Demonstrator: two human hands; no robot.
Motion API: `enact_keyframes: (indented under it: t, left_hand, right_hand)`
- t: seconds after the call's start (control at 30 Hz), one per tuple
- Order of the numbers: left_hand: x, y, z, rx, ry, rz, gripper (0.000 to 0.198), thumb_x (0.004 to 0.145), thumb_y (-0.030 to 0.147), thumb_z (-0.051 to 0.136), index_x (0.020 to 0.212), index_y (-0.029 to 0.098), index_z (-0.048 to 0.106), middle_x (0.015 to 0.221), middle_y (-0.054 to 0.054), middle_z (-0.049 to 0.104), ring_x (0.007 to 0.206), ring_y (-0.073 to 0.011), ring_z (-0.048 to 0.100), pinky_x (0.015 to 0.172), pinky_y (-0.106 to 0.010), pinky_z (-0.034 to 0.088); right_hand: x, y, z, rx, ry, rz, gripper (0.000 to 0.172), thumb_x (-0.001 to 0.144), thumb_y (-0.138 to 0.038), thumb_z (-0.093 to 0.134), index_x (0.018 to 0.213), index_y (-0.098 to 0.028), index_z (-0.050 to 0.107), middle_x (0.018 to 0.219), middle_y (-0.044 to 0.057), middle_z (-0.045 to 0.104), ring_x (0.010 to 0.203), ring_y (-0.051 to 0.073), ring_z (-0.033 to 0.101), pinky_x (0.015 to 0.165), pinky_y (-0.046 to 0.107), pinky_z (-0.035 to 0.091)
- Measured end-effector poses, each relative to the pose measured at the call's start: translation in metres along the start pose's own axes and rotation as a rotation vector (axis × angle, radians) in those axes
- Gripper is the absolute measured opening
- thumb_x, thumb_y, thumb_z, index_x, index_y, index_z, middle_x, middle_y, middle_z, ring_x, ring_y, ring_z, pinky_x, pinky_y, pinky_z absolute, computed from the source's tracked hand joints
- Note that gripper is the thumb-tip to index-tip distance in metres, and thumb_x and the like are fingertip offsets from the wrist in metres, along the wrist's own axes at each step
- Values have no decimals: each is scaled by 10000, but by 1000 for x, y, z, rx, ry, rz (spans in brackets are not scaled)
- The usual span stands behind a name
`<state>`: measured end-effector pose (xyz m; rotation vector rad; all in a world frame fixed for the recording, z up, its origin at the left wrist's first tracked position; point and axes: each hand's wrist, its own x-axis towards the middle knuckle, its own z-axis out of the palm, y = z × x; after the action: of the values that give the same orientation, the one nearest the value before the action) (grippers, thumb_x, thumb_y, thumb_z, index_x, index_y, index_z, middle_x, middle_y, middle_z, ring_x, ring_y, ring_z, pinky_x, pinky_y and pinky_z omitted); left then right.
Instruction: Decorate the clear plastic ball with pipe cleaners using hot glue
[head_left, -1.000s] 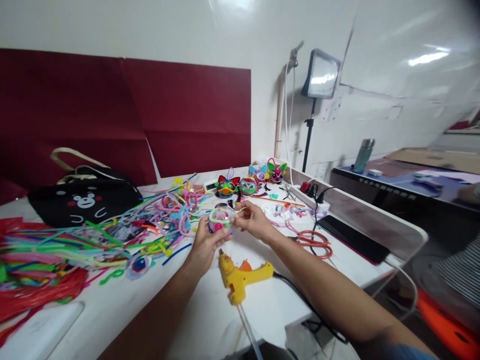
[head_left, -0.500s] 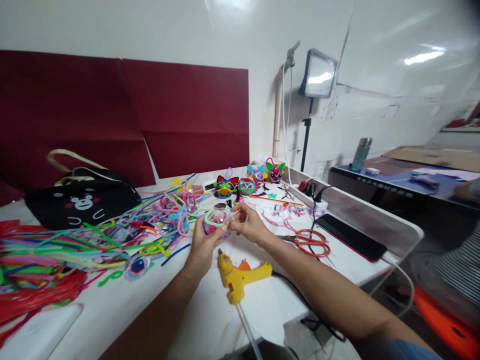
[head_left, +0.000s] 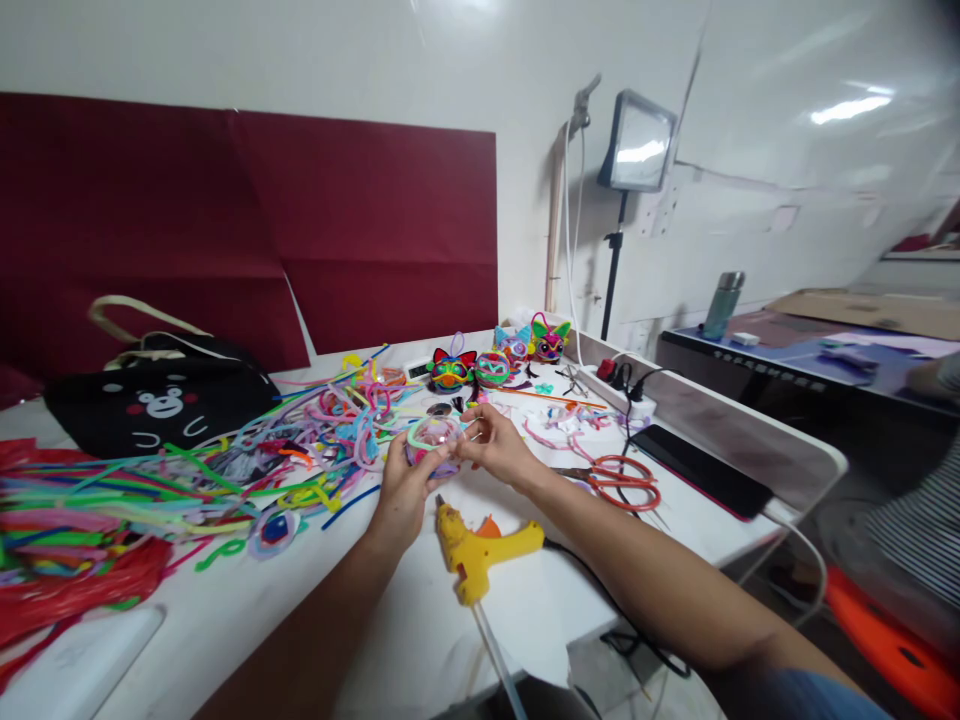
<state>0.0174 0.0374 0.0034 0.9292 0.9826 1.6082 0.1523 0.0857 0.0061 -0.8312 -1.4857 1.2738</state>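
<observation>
My left hand (head_left: 403, 492) is wrapped round a clear plastic ball (head_left: 433, 434) with pale green and purple pipe cleaner on it. At the ball's right side, the fingers of my right hand (head_left: 496, 450) pinch the end of a pale green pipe cleaner; the fingertips partly hide it. Just below both hands lies a yellow hot glue gun (head_left: 480, 552) with a glue stick in its back. Orange-handled scissors (head_left: 622, 483) rest to the right, beyond my right forearm.
Loose pipe cleaners (head_left: 135, 490) cover the table's left side, near a black bag (head_left: 161, 405). Several finished colourful ornaments (head_left: 452, 371) stand at the back. A phone (head_left: 701, 470) and a power strip (head_left: 626, 395) lie along the right edge. A person's striped sleeve (head_left: 919, 530) shows far right.
The ball has turned slightly in my left hand and tipped a little. My right fingers stay at its right side; the view has shifted very slightly.
</observation>
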Motion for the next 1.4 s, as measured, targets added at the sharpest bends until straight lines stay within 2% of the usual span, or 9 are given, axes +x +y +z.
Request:
enact_keyframes:
  t: [0.2, 0.47, 0.67, 0.83, 1.1, 1.4]
  left_hand:
    - [3, -2, -3, -4, 16, 6, 484, 601, 223, 807, 1010, 205, 549, 913, -9, 698, 762, -167, 679, 701, -344, 579]
    - [9, -1, -7, -90, 47, -11, 348, 587, 183, 778, 820, 203, 521, 862, 2, 670, 766, -175, 658, 662, -341, 582]
    - [9, 0, -7, -86, 68, -23, 335, 572, 192, 778, 806, 208, 539, 856, -3, 658, 765, -182, 646, 621, -319, 572]
    - [10, 1, -7, -94, 63, -20, 366, 558, 190, 791, 720, 197, 462, 848, 2, 652, 731, -162, 634, 632, -325, 570]
    - [9, 0, -8, -91, 75, -24, 361, 561, 189, 777, 813, 219, 521, 757, 27, 630, 683, -155, 631, 600, -290, 555]
    - [8, 1, -7, -78, 46, -34, 373, 558, 188, 780, 824, 214, 519, 730, 41, 620, 645, -140, 620, 591, -279, 557]
  right_hand:
    - [-2, -8, -4, 39, -46, 28, 476, 575, -286, 739, 975, -211, 491, 658, -70, 598, 553, 115, 578, 460, 208, 444]
    - [-3, -20, -11, 49, -122, 60, 355, 606, -185, 717, 919, -194, 549, 663, -46, 667, 571, 125, 637, 485, 200, 455]
    - [-3, -19, -14, -47, -102, 23, 216, 637, -206, 744, 770, -166, 578, 581, -57, 603, 489, 89, 585, 469, 187, 429]
    - [-6, -20, -12, -99, -141, 60, 179, 664, -229, 739, 704, -158, 580, 538, -55, 590, 431, 79, 555, 432, 184, 416]
    - [-8, -18, -3, 106, -138, 164, 196, 658, -256, 737, 607, -150, 580, 460, -63, 560, 353, 40, 424, 378, 169, 325]
    - [-8, -17, -3, 134, -144, 227, 200, 628, -186, 706, 502, -154, 554, 403, -76, 497, 332, 33, 348, 366, 180, 268]
